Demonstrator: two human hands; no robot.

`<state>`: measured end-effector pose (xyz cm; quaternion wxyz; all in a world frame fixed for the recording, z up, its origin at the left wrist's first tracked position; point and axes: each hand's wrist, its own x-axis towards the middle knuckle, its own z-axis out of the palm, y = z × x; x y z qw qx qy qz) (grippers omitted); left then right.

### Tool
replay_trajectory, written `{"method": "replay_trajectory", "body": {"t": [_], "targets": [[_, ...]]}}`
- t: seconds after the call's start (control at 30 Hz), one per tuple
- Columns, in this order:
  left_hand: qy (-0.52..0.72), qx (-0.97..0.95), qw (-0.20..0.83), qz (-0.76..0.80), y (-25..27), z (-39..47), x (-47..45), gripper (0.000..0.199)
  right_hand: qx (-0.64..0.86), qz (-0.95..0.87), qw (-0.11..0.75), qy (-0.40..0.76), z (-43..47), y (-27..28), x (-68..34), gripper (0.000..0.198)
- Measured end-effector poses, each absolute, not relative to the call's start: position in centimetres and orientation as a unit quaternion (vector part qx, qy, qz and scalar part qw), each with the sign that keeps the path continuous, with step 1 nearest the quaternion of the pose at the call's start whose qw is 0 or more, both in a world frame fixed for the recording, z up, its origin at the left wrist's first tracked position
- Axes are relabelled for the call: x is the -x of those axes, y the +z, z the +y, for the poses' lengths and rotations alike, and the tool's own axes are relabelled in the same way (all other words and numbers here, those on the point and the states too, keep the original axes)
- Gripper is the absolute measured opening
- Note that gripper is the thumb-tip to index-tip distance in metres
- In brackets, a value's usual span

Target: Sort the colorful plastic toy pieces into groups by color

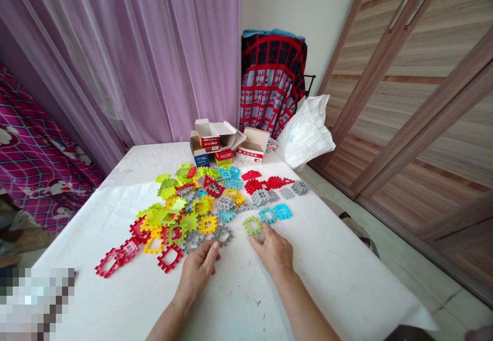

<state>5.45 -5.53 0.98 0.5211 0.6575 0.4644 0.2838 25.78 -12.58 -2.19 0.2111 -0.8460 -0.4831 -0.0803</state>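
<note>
My right hand (275, 253) pinches the near edge of a light green square interlocking toy piece (252, 219) with notched edges and an open middle. The piece is at the table surface. My left hand (198, 265) is closed with fingers curled under the thumb, and nothing shows in it. Just beyond it are grey interlocking pieces (193, 242), partly hidden by the hand. A red frame piece (170, 258) lies to its left. Past my right hand are a blue ring-shaped piece (267, 215) and a blue window piece (283, 211).
A mixed pile of interlocking pieces (188, 222) spreads over the left and middle of the white-covered table (127, 313). Red pieces (275, 182) and grey pieces (260, 197) lie grouped at the right. Open cardboard boxes (252, 151) stand behind, beside a white plastic bag (308, 133).
</note>
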Motion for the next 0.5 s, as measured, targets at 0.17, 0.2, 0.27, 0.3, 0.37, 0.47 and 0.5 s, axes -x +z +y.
{"method": "replay_trajectory", "body": {"t": [0.17, 0.2, 0.27, 0.3, 0.37, 0.47, 0.5], "targets": [[0.281, -0.664, 0.519, 0.460, 1.1, -5.8, -5.1, 0.054, 0.867, -0.467, 0.164, -0.051, -12.0, -1.1, -24.9, 0.045], [0.278, -0.664, 0.521, 0.459, 1.1, -5.8, -5.1, 0.054, 0.870, -0.464, 0.157, -0.044, -11.9, -0.9, -24.8, 0.046], [0.273, -0.667, 0.522, 0.456, 1.1, -5.8, -5.0, 0.055, 0.872, -0.465, 0.149, -0.031, -11.9, -0.6, -24.8, 0.048], [0.271, -0.668, 0.523, 0.454, 1.1, -5.7, -5.0, 0.055, 0.872, -0.465, 0.148, -0.027, -11.9, -0.5, -24.8, 0.050], [0.270, -0.670, 0.524, 0.452, 1.0, -5.7, -4.9, 0.056, 0.873, -0.465, 0.147, -0.019, -12.0, -0.3, -24.9, 0.053], [0.266, -0.668, 0.529, 0.450, 1.0, -5.7, -5.0, 0.057, 0.877, -0.459, 0.142, -0.003, -12.0, 0.1, -24.8, 0.051], [0.266, -0.667, 0.531, 0.450, 1.0, -5.7, -5.0, 0.057, 0.880, -0.455, 0.139, 0.005, -12.0, 0.2, -24.8, 0.048]]}}
